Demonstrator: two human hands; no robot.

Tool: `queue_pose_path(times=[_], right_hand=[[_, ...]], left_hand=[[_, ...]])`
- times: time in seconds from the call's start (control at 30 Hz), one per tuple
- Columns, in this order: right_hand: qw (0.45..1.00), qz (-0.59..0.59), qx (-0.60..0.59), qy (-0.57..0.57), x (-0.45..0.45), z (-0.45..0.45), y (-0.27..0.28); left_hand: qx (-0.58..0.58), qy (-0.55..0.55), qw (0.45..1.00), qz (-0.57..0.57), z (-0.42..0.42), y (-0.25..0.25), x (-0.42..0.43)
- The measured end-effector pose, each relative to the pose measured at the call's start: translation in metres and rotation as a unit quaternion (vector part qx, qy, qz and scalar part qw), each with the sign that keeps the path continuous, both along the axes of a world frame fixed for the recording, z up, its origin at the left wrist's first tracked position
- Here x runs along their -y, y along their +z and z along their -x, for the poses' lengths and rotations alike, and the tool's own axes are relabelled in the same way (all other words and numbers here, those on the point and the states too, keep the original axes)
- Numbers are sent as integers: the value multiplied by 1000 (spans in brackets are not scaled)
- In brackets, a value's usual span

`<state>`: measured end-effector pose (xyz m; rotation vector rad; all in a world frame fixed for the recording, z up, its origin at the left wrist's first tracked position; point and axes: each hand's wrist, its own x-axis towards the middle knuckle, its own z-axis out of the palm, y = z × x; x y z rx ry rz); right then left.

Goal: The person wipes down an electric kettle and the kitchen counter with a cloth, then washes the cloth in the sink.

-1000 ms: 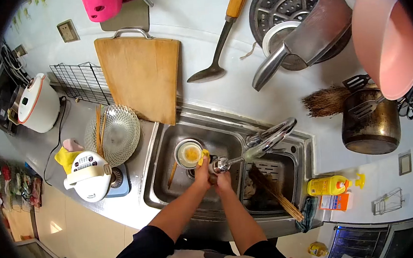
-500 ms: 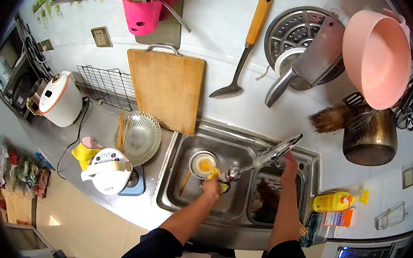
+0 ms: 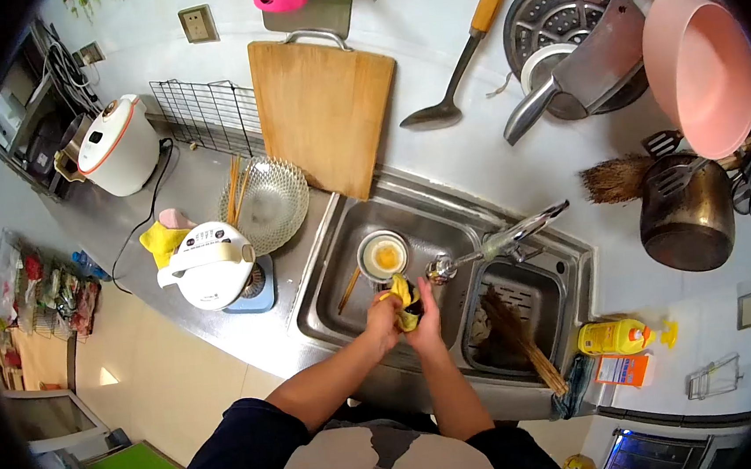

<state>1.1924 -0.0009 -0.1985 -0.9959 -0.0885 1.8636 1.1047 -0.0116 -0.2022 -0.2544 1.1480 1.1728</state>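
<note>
Over the front of the sink basin (image 3: 329,313), my left hand (image 3: 384,317) is closed on a yellow cloth (image 3: 410,320) that is pressed against a small dark bowl (image 3: 415,305). My right hand (image 3: 426,320) grips the bowl's right side, its fingers pointing up along it. The two hands hide much of the bowl. Just behind them in the basin sits a white bowl (image 3: 383,256) with something yellowish inside. Chopsticks (image 3: 349,291) lie to its left. A chrome faucet (image 3: 499,241) reaches over the basin, its head a little behind and right of my hands.
A straw brush (image 3: 514,334) lies in the smaller right basin. Yellow detergent (image 3: 613,337) stands to the right. Left of the sink are a glass bowl (image 3: 281,211) and a white appliance (image 3: 210,267). A cutting board (image 3: 322,115) leans on the wall; a cleaver (image 3: 587,68) hangs there.
My right hand has come left from beside the faucet handle and taken hold of the dark bowl. The cloth and bowl stay in my left hand. The whole view has shifted slightly.
</note>
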Motion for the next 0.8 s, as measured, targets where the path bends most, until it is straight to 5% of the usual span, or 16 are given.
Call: queue_pose_path(times=[0.03,0.13,0.2,0.3,0.47,0.53,0.63,0.8], right_hand=[[1000,-26,-6,-13,-4,6,-2],[988,-101,97,66,-7,12,-7],[971,-105,212,22,-3,27,12],[885,-275,370,64,5,36,20],[694,-473,543,-14,-9,48,53],[685,-448,574,-24,-13,50,66],[798,-404,436,99,-19,48,46],[748,-407,518,75,-20,60,52]], left_hand=[[-31,-21,999,16,2,27,6],[47,-48,997,-35,23,-6,9],[47,-16,998,-46,30,49,4],[143,-18,988,-52,47,55,-8],[82,-12,985,-149,29,21,-10],[33,-24,998,-57,30,64,-10],[77,39,994,-64,27,62,-13],[141,52,981,-121,35,51,-21]])
